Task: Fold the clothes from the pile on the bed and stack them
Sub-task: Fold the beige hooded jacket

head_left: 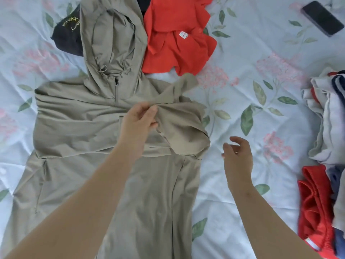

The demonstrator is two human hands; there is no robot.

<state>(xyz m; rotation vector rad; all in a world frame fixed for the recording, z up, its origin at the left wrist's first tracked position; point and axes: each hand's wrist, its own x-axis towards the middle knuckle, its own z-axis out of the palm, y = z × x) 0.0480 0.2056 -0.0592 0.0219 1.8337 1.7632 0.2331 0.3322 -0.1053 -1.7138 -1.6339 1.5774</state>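
A beige hooded jacket lies spread face up on the bed, hood toward the far side. Its right sleeve is folded across the chest. My left hand pinches that folded sleeve fabric near the middle of the chest. My right hand hovers just right of the jacket's edge, fingers loosely curled, holding nothing. A crumpled red shirt and a black garment lie beyond the hood.
A dark phone lies at the far right on the floral bedspread. A heap of white, red and blue clothes sits at the right edge, with red shorts below it.
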